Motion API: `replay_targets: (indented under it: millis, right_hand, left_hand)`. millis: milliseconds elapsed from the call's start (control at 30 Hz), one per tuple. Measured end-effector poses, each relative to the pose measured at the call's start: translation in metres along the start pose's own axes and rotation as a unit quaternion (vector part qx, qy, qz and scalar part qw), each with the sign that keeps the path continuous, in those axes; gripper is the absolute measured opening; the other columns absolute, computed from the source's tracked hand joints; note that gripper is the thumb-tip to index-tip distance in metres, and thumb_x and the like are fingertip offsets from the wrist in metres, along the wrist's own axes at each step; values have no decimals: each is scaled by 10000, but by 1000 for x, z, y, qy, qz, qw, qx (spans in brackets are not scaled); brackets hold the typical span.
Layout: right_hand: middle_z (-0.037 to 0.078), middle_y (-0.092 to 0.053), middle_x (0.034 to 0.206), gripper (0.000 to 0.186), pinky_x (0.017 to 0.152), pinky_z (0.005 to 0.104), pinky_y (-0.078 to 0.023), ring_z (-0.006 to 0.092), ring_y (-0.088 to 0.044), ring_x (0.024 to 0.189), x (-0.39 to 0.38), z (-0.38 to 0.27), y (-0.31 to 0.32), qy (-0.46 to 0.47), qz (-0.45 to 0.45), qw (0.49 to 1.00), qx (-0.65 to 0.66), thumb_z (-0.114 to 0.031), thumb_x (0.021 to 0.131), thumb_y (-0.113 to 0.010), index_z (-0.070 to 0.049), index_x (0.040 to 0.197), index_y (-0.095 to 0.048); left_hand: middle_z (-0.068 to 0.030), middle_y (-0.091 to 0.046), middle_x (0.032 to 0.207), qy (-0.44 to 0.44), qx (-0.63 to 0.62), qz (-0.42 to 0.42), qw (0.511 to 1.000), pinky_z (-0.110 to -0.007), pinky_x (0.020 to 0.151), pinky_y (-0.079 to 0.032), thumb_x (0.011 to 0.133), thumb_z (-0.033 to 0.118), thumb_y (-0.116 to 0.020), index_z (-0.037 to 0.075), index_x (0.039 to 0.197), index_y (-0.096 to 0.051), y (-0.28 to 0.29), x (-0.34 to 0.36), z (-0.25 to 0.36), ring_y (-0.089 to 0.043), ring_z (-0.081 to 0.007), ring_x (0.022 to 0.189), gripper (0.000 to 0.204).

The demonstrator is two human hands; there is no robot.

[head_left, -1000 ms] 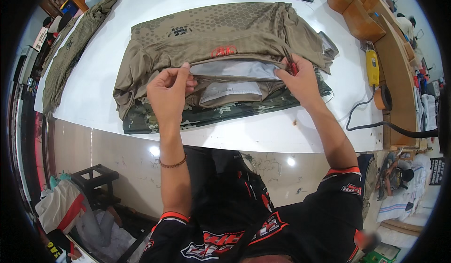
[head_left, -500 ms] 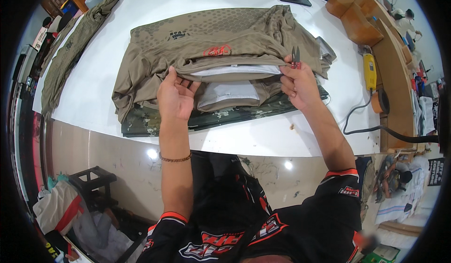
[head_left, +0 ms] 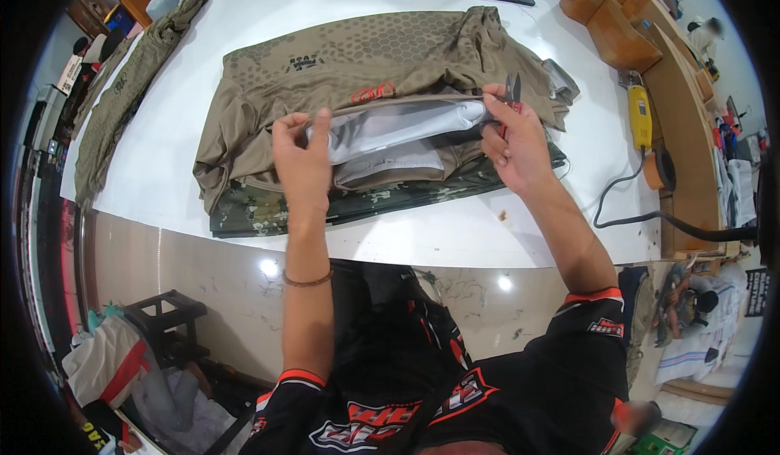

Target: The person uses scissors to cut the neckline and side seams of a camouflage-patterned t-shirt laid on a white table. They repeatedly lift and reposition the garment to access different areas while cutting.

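Spanning the hands [head_left: 305, 158]: khaki shirt [head_left: 370, 71]

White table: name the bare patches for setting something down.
Left: the white table between the patterned garment and the khaki shirt. Right: a strip between that shirt and the yellow tool. Crowded: the middle, where left hand and right hand are at the shirt over camouflage cloth, and far right, with brown boxes.

I'm in a garment workshop: piled shirts [head_left: 349, 53] at twelve o'clock on my white bench [head_left: 166, 142], red-handled snips [head_left: 515, 97] and a corded yellow tool [head_left: 640, 118] toward two, threadlike scraps [head_left: 473, 294] on the floor [head_left: 479, 325] around five, another person [head_left: 691, 315] beside white cloth [head_left: 682, 361] at four.
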State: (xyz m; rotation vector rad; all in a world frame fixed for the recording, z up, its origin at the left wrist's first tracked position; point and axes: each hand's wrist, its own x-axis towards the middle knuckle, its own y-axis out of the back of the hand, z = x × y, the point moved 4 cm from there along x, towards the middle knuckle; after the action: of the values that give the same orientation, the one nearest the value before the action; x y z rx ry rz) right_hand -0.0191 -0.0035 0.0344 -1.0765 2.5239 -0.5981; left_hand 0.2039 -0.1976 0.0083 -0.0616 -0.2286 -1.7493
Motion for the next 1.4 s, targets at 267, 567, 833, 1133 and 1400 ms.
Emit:
replay_targets:
  millis: [267, 567, 833, 1133, 1400]
  right_hand:
    - [-64, -474, 717, 229, 387, 230, -249, 32, -352, 440, -4, 1, -6, 40, 9, 992, -116, -244, 1021, -652, -72, 1171, -627]
    - [-68, -542, 748, 252, 398, 223, -248, 15, -364, 453, -8, 8, -9, 47, 41, 981, -181, -279, 1015, -669, -84, 1175, -657]
    - [-64, -602, 808, 258, 529, 206, -355, 10, -460, 599, -9, 7, -12, 66, 36, 972, -223, -254, 1005, -689, -56, 1171, -673]
    - [-31, -667, 923, 241, 767, 213, -436, 42, -555, 836, -10, 2, -16, 121, -20, 945, -305, -244, 1036, -644, -37, 1154, -678]
    - [-13, -656, 862, 213, 712, 230, -453, 49, -555, 781, -13, -5, -20, 210, -53, 886, -409, -207, 1051, -602, -19, 1112, -682]
  left_hand:
    - [-152, -730, 1107, -412, 42, -230, 881, -373, 783, -541, 817, 165, -835, 51, 1209, -687, -66, -53, 67, -700, -303, 939, 434]
    - [-103, -750, 838, -248, 120, -330, 903, -324, 679, -537, 829, 140, -820, 54, 1114, -692, -77, -58, 38, -706, -253, 740, 324]
    - [-76, -711, 798, -235, 16, -248, 940, -266, 644, -508, 826, 183, -841, 14, 917, -724, -79, -63, 52, -654, -142, 675, 224]
    - [12, -696, 838, 16, -121, -313, 942, -203, 675, -459, 927, 172, -759, 9, 961, -748, -85, -57, 31, -594, -50, 740, 167]
    - [23, -683, 844, 104, -180, -351, 913, -185, 688, -433, 948, 131, -704, 23, 971, -721, -79, -59, 25, -573, -37, 753, 112]
